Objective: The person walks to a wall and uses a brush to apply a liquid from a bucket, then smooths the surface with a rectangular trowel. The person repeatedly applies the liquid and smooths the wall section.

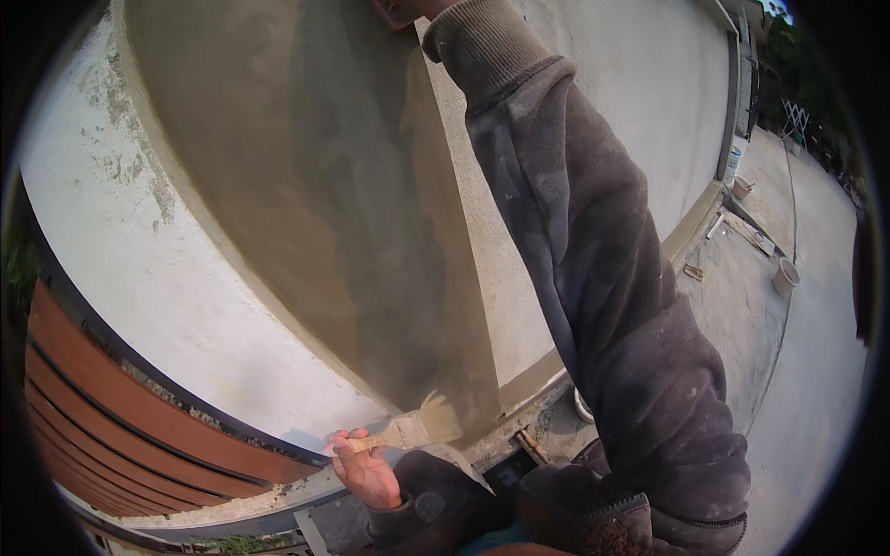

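My left hand (369, 474) is low in the view, fingers closed round the handle of a broad paintbrush (408, 428). The pale bristles point right and lie close to the foot of a wet-looking grey-brown plastered wall face (371, 213); whether they touch it I cannot tell. My right arm, in a dusty dark sleeve, reaches up across the picture. Only part of my right hand (400, 11) shows at the top edge, by the upper part of the plastered face. Its fingers, and anything in them, are cut off.
White wall faces (185, 241) flank the plastered strip. Reddish-brown slats (120, 417) run along the lower left. On the concrete floor (742, 324) at the right stand a bucket (785, 276) and a smaller pot (742, 188), with tools and scraps (693, 272) nearby.
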Demonstrator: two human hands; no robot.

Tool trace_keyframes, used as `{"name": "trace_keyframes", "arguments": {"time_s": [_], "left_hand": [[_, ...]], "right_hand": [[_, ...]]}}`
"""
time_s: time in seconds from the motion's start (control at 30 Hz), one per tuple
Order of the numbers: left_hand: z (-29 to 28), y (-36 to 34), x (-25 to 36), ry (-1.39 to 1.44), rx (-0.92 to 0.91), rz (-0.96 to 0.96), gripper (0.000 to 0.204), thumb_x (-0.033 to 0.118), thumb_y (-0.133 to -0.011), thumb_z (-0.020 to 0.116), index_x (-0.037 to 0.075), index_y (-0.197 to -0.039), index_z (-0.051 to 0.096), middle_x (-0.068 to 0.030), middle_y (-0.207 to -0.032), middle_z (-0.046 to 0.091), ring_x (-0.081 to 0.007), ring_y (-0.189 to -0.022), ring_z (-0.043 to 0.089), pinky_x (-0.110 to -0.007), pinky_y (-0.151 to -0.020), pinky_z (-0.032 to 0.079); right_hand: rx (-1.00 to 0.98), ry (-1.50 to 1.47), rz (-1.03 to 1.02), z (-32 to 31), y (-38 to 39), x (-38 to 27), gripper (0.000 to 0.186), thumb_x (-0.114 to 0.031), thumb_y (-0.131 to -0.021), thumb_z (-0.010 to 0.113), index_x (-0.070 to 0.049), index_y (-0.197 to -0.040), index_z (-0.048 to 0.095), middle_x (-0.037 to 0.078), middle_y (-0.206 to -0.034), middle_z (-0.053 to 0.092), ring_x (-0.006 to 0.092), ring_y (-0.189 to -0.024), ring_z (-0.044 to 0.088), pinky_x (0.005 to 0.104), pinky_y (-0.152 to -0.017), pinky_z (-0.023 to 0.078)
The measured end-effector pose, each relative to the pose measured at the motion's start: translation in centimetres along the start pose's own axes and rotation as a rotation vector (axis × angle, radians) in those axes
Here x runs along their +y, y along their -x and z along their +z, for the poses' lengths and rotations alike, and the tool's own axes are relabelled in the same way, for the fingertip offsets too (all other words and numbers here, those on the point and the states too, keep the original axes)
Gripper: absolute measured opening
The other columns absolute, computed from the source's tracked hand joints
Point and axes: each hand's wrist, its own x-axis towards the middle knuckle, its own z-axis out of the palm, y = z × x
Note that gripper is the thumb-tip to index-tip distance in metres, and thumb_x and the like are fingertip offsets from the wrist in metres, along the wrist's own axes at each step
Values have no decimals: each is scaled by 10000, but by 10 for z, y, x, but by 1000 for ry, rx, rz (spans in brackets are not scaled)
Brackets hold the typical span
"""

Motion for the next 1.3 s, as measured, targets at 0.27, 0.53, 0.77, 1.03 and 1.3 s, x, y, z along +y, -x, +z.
{"name": "trace_keyframes", "arguments": {"time_s": [0.27,0.53,0.77,1.03,1.3], "left_hand": [[-30,12,34,-55,122,136,267,304,-993,618,92,-1125,524,-55,-995,573,-165,-982,583,-334,-699,595],[-36,-4,0,22,55,83,337,327,-1003,595,60,-1179,490,-92,-1008,561,-195,-951,569,-373,-749,570],[-24,-6,-11,58,92,49,285,327,-1001,600,92,-1136,512,-70,-962,595,-165,-915,585,-314,-673,538],[-42,-3,14,51,-44,87,271,295,-1017,586,91,-1175,504,-58,-1045,547,-167,-966,559,-376,-802,550],[20,-11,33,-126,-199,454,313,189,-946,690,147,-1145,451,-71,-977,616,-209,-1007,599,-350,-801,526]], "right_hand": [[-168,-130,104,-43,232,-59,329,-102,-722,780,-235,-1022,760,10,-980,649,145,-724,659,271,-543,535],[-329,58,66,-108,318,-45,367,-97,-764,752,-209,-1112,732,27,-1043,635,149,-809,663,300,-613,535],[-74,29,38,-2,-19,-17,205,-213,-920,590,-98,-981,749,145,-1085,650,323,-902,675,434,-810,544],[-261,37,-101,-58,226,-47,373,-114,-749,764,-248,-1096,734,32,-1009,576,154,-736,643,286,-541,531],[-444,-253,552,-211,367,-92,388,37,-786,734,-104,-1147,725,138,-1099,606,221,-892,653,319,-698,557]]}}
